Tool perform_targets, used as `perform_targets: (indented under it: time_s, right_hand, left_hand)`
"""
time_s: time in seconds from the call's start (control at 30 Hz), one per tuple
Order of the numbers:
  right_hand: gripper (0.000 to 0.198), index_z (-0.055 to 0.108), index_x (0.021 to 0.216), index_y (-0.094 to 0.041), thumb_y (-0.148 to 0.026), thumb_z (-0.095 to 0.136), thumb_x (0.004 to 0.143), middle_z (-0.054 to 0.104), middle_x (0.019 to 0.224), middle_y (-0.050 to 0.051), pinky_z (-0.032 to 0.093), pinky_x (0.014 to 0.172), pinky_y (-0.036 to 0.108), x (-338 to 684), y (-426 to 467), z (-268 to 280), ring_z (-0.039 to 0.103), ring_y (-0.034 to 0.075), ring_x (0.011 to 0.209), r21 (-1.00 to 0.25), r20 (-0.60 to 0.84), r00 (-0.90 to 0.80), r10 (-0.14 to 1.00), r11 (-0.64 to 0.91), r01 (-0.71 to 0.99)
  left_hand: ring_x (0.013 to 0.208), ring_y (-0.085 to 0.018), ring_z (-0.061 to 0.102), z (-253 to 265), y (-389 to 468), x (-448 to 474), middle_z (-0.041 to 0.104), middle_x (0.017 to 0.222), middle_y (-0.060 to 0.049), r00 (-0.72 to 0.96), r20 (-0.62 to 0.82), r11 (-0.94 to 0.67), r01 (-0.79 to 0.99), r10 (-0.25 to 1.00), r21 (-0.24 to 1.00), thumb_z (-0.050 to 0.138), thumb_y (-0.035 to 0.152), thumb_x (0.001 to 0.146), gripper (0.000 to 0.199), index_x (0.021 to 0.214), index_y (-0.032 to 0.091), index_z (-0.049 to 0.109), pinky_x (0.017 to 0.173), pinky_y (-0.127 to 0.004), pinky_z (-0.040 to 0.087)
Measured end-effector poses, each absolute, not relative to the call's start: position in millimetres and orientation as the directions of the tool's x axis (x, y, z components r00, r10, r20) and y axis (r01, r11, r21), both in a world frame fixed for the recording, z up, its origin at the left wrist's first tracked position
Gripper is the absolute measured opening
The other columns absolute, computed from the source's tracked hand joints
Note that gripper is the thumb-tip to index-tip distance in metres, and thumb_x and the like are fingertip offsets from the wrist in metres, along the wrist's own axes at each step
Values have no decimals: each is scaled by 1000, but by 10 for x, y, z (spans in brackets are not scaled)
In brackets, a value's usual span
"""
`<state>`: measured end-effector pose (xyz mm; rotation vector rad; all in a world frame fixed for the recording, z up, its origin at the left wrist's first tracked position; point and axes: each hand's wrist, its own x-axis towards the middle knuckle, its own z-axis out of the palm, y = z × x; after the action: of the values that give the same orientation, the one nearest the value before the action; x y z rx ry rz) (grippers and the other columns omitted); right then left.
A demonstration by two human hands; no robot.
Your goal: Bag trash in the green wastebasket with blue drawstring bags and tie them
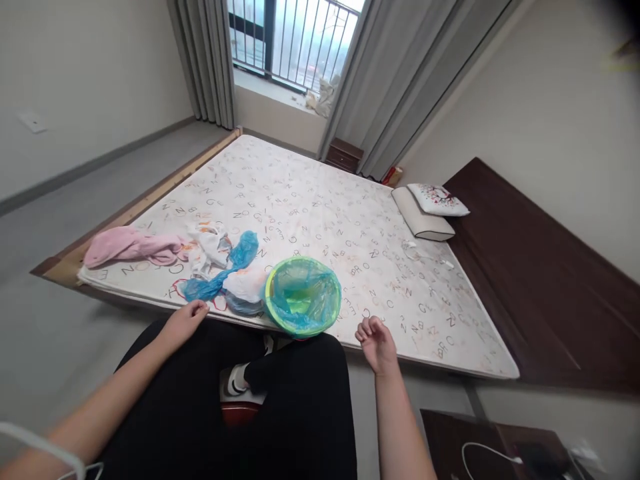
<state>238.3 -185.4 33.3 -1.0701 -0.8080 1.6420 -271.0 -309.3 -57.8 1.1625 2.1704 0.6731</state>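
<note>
My left hand (pixel 185 325), in the lower left of the frame, has its fingers bent near the twisted blue plastic bag (pixel 244 249); I cannot tell whether it is closed. My right hand (pixel 376 343), lower right of centre, is loosely open, fingers curled, nothing visible in it. Between them, below centre, the round green bin (pixel 269 291) lined with translucent blue plastic sits at the white letter-printed mattress's (pixel 310 207) near edge.

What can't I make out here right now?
All in head view:
Left hand: palm hidden by the hand itself.
Green bin: underside hidden by its rim and blue liner.
White bag: any contents hidden by its folds.
Dark table: cut off by bottom edge.
Dark shape, top right: blurred, cut off by edge.
</note>
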Motion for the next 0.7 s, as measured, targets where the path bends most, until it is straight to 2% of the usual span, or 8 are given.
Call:
perform_targets:
  time_s: [0.13, 0.23, 0.33, 0.4, 0.5, 0.57, 0.63, 0.7]
  right_hand:
    - [47, 24, 63, -23, -39, 64, 81, 18, 61, -5, 19, 49, 31, 2519, -1928, 935, 19, 14, 50, -911, -75, -42, 996, -85, -404]
    - [54, 13, 63, -21, -39, 62, 78, 7, 57, -7, 14, 45, 31, 2462, -1943, 974, 7, 12, 46, -922, -31, 45, 999, -11, -386]
    - [54, 13, 61, -23, -39, 63, 71, 10, 53, -9, 14, 42, 27, 2288, -1990, 665, 6, 10, 44, -929, -188, -64, 980, -199, -312]
    - [49, 17, 60, -24, -41, 62, 69, 14, 52, -9, 13, 42, 25, 2135, -2087, 384, 8, 9, 44, -914, -296, -135, 946, -322, -248]
    - [42, 21, 61, -26, -50, 55, 71, 19, 54, -10, 14, 42, 24, 1881, -2300, 3, 11, 9, 46, -933, -352, -81, 932, -356, -44]
    - [39, 24, 62, -28, -53, 53, 72, 20, 54, -10, 15, 42, 25, 1725, -2438, -178, 13, 9, 46, -939, -344, -22, 939, -344, 32]
    - [39, 28, 62, -27, -52, 56, 73, 22, 55, -10, 17, 47, 25, 1606, -2545, -295, 19, 10, 50, -946, -304, 51, 951, -307, 106]
    - [40, 32, 61, -26, -48, 62, 73, 26, 58, -8, 19, 53, 26, 1533, -2611, -360, 24, 10, 56, -947, -242, 114, 964, -260, 190]
  left_hand:
    - [73, -28, 66, -726, -3083, -2661, 67, 74, -4, -283, -264, 386, 625, 922, 678, 52, 59, 85, 37, 88, 26, 68, 70, -33, 48]
    - [108, -37, 70, -745, -2971, -2578, 75, 109, -15, -294, -91, 273, 669, 951, 691, 53, 49, 85, 39, 107, 22, 72, 98, -44, 53]
    - [155, -44, 35, -714, -2798, -2430, 52, 157, -22, -324, 171, 148, 760, 931, 633, 60, 42, 84, 54, 133, 19, 67, 127, -56, 26]
    - [164, -44, 14, -707, -2665, -2300, 35, 171, -20, -299, 209, 119, 790, 931, 601, 65, 41, 86, 65, 147, 21, 58, 130, -63, 12]
    - [163, -49, 8, -752, -2477, -2129, 19, 176, -24, -291, 57, 204, 784, 955, 586, 65, 43, 92, 72, 157, 19, 48, 126, -69, 17]
    - [161, -53, 9, -792, -2371, -2079, 16, 176, -28, -289, -79, 287, 804, 954, 521, 65, 42, 93, 67, 153, 16, 51, 123, -69, 22]
    - [159, -51, 20, -807, -2282, -2101, 30, 170, -28, -271, -169, 318, 834, 948, 451, 65, 37, 93, 52, 140, 15, 61, 121, -66, 25]
    - [146, -45, 46, -779, -2207, -2189, 58, 149, -26, -262, -231, 339, 840, 937, 423, 63, 30, 91, 35, 122, 15, 65, 115, -59, 37]
